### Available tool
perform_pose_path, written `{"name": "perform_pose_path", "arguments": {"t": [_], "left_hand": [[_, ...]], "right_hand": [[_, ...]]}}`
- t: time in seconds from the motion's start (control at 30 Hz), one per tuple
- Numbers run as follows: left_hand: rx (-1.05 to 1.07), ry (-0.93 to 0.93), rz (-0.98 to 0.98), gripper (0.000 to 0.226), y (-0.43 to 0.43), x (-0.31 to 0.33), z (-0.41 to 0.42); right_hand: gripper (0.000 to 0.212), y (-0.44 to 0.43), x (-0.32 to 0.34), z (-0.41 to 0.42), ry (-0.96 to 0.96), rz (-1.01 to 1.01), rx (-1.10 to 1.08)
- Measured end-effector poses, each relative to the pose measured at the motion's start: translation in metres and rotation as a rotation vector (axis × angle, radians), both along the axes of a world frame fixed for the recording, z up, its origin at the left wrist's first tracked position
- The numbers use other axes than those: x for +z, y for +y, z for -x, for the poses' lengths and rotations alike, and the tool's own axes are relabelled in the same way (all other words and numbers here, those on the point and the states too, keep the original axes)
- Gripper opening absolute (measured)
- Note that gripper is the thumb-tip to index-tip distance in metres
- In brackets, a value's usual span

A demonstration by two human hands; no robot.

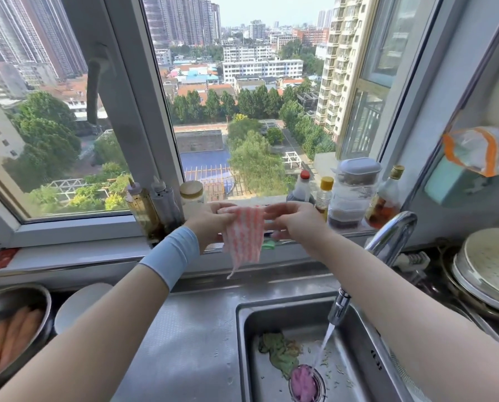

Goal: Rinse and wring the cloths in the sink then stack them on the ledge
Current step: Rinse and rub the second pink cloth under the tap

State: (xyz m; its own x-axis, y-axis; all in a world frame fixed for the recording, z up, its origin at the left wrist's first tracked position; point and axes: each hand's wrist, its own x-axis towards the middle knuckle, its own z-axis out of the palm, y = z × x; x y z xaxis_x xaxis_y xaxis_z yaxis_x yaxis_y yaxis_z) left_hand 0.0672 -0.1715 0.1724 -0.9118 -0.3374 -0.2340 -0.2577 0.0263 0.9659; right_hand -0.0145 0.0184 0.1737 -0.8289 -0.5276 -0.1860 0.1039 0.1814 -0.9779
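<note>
A pink-and-white checked cloth (243, 236) hangs spread out above the window ledge (77, 255). My left hand (212, 224) pinches its top left corner and my right hand (293, 224) pinches its top right corner. A green cloth (269, 244) lies on the ledge behind it, mostly hidden. Down in the steel sink (242, 343) lie a crumpled green cloth (280, 353) and a purple cloth (303, 382) over the drain. Water runs from the faucet (387, 242) onto the purple cloth.
Oil and sauce bottles (155, 210) and jars (354, 192) crowd the ledge on both sides of the cloth. A metal bowl of carrots (13, 323) and a white bowl (80, 306) sit at the left. Stacked plates (489, 274) stand at the right.
</note>
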Motion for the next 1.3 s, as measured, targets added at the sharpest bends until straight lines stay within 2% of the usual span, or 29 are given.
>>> {"name": "perform_pose_path", "arguments": {"t": [0.07,0.13,0.17,0.23,0.3,0.37,0.43,0.47,0.5,0.57,0.67,0.73,0.87,0.97,1.03,1.1,1.17,1.23,1.3], "left_hand": [[-0.070,0.002,-0.080,0.014,-0.008,-0.004,0.001],[-0.160,0.016,-0.179,0.015,-0.010,-0.007,0.001],[-0.160,0.024,-0.206,0.014,-0.012,-0.011,0.003],[-0.112,0.015,-0.176,0.012,-0.015,-0.017,0.006],[-0.134,-0.016,0.086,0.014,-0.025,-0.028,0.008],[-0.265,-0.021,0.418,0.039,-0.031,-0.037,0.007],[-0.376,0.020,0.449,0.067,-0.029,-0.047,0.009],[-0.411,0.045,0.449,0.070,-0.026,-0.051,0.012],[-0.413,0.060,0.472,0.064,-0.026,-0.057,0.016],[-0.360,0.088,0.541,0.037,-0.031,-0.067,0.025],[-0.235,0.047,0.543,0.007,-0.043,-0.073,0.038],[-0.218,-0.020,0.476,0.011,-0.047,-0.076,0.045],[-0.146,-0.059,0.428,0.015,-0.052,-0.089,0.067],[0.026,-0.040,0.369,0.024,-0.057,-0.096,0.095],[0.083,-0.065,0.504,0.041,-0.058,-0.100,0.115],[0.089,-0.087,0.744,0.054,-0.059,-0.109,0.129],[0.058,-0.024,0.978,0.045,-0.058,-0.119,0.138],[-0.093,-0.018,1.164,0.031,-0.055,-0.136,0.146],[-0.324,-0.118,1.322,0.036,-0.053,-0.154,0.151]], "right_hand": [[0.029,0.002,-0.005,0.009,0.160,-0.127,-0.044],[0.050,-0.001,-0.012,0.012,0.122,-0.213,0.092],[0.050,-0.003,-0.014,0.013,0.057,-0.234,0.152],[0.033,-0.007,-0.017,0.011,0.041,-0.245,0.201],[0.023,-0.012,-0.025,0.014,0.177,-0.286,0.183],[0.018,-0.017,-0.031,0.015,0.306,-0.371,0.205],[0.016,-0.023,-0.038,0.014,0.360,-0.412,0.279],[0.015,-0.026,-0.042,0.014,0.358,-0.410,0.310],[0.014,-0.029,-0.045,0.015,0.359,-0.408,0.330],[0.017,-0.029,-0.046,0.021,0.358,-0.439,0.350],[0.037,-0.027,-0.045,0.038,0.258,-0.541,0.357],[0.038,-0.031,-0.045,0.051,0.224,-0.583,0.276],[0.022,-0.052,-0.049,0.082,0.243,-0.518,-0.009],[0.026,-0.074,-0.052,0.105,0.387,-0.525,-0.102],[0.030,-0.085,-0.059,0.116,0.537,-0.550,-0.174],[0.036,-0.093,-0.075,0.125,0.671,-0.601,-0.168],[0.042,-0.099,-0.102,0.129,0.721,-0.684,-0.025],[0.048,-0.103,-0.131,0.130,0.707,-0.766,0.133],[0.051,-0.105,-0.152,0.130,0.680,-0.850,0.222]]}}
